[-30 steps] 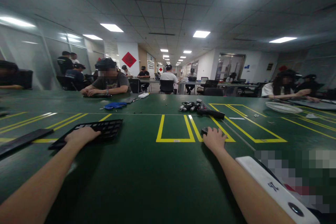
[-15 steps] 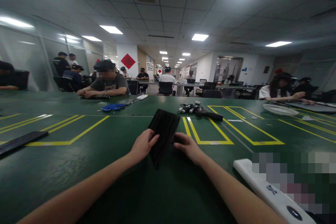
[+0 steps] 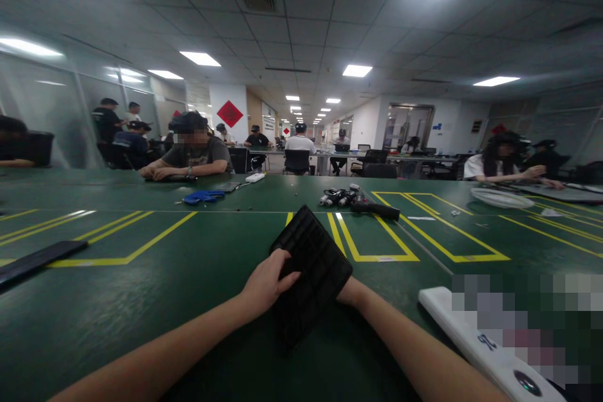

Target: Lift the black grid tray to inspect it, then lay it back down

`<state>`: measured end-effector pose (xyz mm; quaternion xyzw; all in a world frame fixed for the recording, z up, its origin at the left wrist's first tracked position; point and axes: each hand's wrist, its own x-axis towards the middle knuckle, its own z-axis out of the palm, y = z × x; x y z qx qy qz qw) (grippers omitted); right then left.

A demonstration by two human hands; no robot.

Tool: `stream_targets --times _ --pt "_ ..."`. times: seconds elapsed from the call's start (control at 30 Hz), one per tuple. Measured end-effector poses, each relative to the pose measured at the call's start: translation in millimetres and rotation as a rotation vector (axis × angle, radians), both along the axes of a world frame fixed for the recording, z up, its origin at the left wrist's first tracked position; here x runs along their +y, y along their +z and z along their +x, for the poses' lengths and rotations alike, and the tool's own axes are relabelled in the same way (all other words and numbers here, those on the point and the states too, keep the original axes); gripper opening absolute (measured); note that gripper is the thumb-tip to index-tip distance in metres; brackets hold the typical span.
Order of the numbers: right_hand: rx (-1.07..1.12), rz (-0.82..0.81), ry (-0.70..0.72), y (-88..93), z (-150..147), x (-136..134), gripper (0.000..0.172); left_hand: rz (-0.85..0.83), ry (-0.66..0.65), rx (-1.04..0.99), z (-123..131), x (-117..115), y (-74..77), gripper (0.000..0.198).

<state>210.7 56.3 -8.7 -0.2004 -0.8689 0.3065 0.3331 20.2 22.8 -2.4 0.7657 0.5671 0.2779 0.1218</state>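
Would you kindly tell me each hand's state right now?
Left hand: closed, holding the black compartmented tray.
Right hand: mostly hidden behind the tray; its grip cannot be told.

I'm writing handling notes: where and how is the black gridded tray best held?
Probably by opposite edges of the black tray: left hand from the left, right hand from the right. It is flat, broad and tilted, so one edge alone might let it swing.

A bare, slender left forearm [image 3: 183, 336] and a bare, slender right forearm [image 3: 409, 342] – both broader at the near end, narrowing toward bare wrists. The bare left hand [image 3: 264, 286] shows a rounded thumb [image 3: 287, 281]; the bare right hand [image 3: 352, 293] – mostly hidden.
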Motion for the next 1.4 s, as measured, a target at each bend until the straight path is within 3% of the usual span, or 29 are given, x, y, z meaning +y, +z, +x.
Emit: stream_targets --times 0.13,0.3,0.4,0.57,0.7,0.83,1.4 --pt "-0.017 0.050 -0.065 7.7 -4.0 -5.9 0.046 -0.059 -0.005 -0.135 -4.6 5.6 10.4 0.032" --pt "-0.035 0.050 -0.098 9.8 -4.1 -7.5 0.044 -0.336 0.226 -0.696 -20.9 18.3 18.6 0.012" --pt "-0.010 0.036 -0.081 10.5 -3.3 -8.0 0.047 -0.415 0.218 -0.846 -28.7 18.4 17.8 0.009" --pt "0.042 0.026 -0.056 10.7 -3.7 -8.1 0.044 -0.496 0.064 -0.760 -27.8 9.2 21.3 0.030" --pt "0.070 -0.010 -0.042 10.9 -3.3 -8.5 0.041 -0.564 -0.024 -0.813 -23.9 5.7 25.7 0.027" --pt "0.081 -0.052 -0.032 11.9 -3.4 -9.6 0.042 -0.473 -0.082 -0.750 -20.7 4.7 20.5 0.026" --pt "0.026 0.032 -0.100 -4.0 -0.2 1.1 0.049 -0.082 0.033 -0.512 3.3 0.3 -1.7 0.024"
